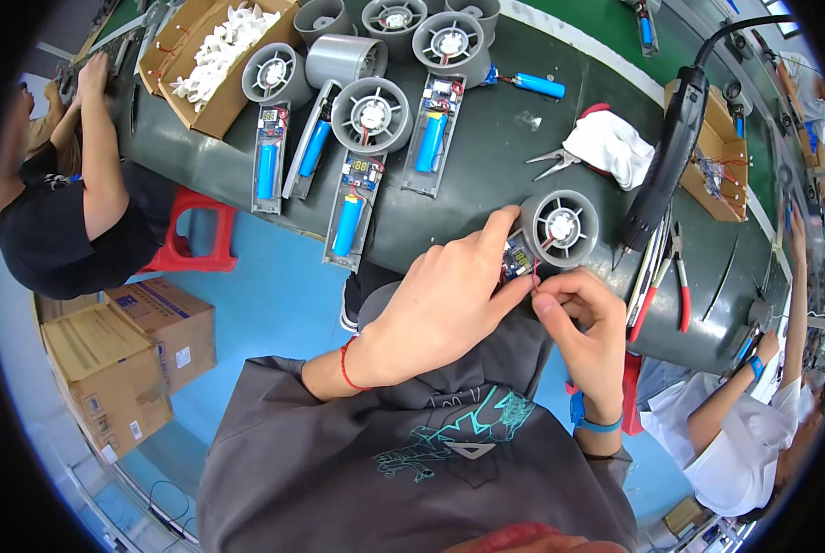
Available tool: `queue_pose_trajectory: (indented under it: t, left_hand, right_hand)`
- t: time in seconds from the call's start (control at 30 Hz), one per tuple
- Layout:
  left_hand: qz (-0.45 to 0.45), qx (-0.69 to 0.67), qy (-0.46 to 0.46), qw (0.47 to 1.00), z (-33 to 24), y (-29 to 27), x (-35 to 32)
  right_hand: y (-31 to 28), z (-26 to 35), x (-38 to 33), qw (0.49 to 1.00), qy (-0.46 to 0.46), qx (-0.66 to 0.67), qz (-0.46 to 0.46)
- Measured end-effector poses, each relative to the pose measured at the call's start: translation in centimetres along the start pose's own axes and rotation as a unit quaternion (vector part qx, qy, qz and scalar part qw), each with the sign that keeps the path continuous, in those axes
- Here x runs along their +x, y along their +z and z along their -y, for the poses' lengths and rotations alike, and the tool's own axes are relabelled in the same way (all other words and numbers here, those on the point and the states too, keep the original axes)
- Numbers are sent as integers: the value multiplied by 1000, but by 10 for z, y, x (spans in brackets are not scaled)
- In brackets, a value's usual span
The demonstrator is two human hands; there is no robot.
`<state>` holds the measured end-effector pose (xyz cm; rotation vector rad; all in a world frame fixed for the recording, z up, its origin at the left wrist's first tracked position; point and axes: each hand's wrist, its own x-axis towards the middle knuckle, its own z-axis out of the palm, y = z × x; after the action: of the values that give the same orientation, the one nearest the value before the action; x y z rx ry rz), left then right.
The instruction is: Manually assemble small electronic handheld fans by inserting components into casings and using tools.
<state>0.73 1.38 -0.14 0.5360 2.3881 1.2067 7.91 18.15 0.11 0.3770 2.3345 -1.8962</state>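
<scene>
- Left hand [440, 304], a person's, red cord at the wrist: grip clamped on the near part of a grey fan unit, thumb and forefinger beside its circuit board [517, 261].
- Right hand [589, 327], blue band at the wrist: thumb and forefinger together on a thin red wire [535, 275], at the unit's near side.
- Fan unit [589, 228], one: round grey housing, spoked opening facing up, at the near edge of the dark table [486, 180], between and just beyond the hands; its lower part hidden by the left hand.
- Hand tool [685, 300], red-handled, on the table to the right; slim metal tools [650, 267] just beside it.
- Electric screwdriver [670, 152], black, corded, tip downward; whether it touches the table I cannot tell.
- Pliers [557, 163], jaws spread, partly under a crumpled white cloth [612, 147].
- Further fan units [372, 115], grey, grouped to the left, several with open handles showing blue cells.
- Blue cell [538, 86], lying right of that group.
- Carton [207, 120], open, heaped with white plastic parts [221, 57].
- Red stool [211, 230], beside a co-worker in black [58, 226], at left.
</scene>
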Motion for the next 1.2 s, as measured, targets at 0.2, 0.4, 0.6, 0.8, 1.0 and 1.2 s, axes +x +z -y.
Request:
queue_pose_trajectory:
  t: [0.2,0.4,0.6,0.8,1.0,1.2]
  left_hand:
    - [61,-125,45,989,4,-5,-9]
    - [60,-191,61,978,10,1,-15]
    - [76,-271,27,959,2,0,-18]
    - [80,-254,34,963,2,2,-20]
    - [25,-240,65,968,7,16,-22]
    - [-10,-256,48,965,5,20,-22]
  right_hand:
    - [-5,-6,6,956,117,251,95]
    - [1,-8,3,974,69,208,54]
    - [0,-10,-4,963,73,260,8]
    - [4,-11,-5,970,66,235,-19]
    - [16,-17,-10,987,-16,104,-119]
    - [19,-29,-14,990,-64,18,-122]
